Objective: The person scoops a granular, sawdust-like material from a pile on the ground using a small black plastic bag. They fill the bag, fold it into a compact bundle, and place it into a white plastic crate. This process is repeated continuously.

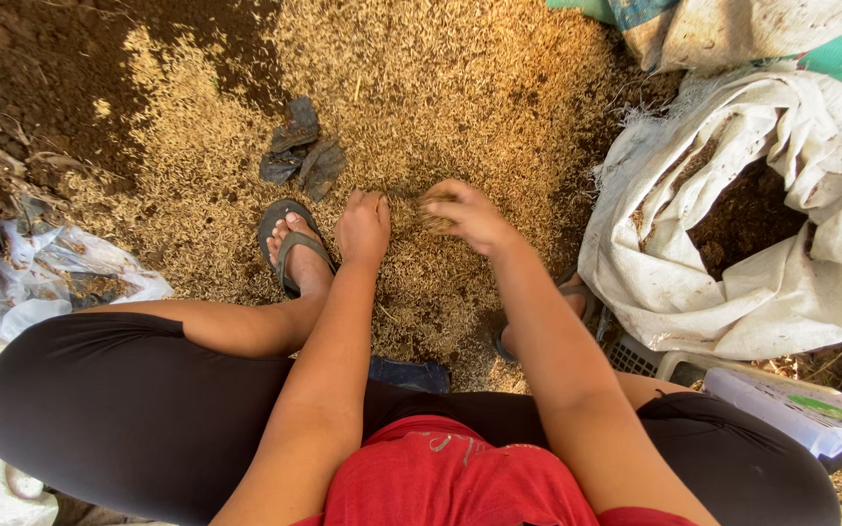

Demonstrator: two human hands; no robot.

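Husk-strewn ground [421, 88], right hand [470, 216] clutching husks [437, 212], left hand [363, 226] alongside

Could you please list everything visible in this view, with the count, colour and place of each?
Rice husks: one wide spread, golden tan, over the dark soil in front of the person.
Woven sack: one, white, open, at right, with dark brown material inside.
Dark scraps: a few, charcoal, on the husks above the left foot.
Plastic bag: one, clear-white, crumpled, at left.
Plastic crate: one, pale, partly hidden under the sack.
Flip-flop: one in plain view, grey, on the left foot.
Left hand: pressed down onto the husks.
Right hand: grip closed on a clump of husks.
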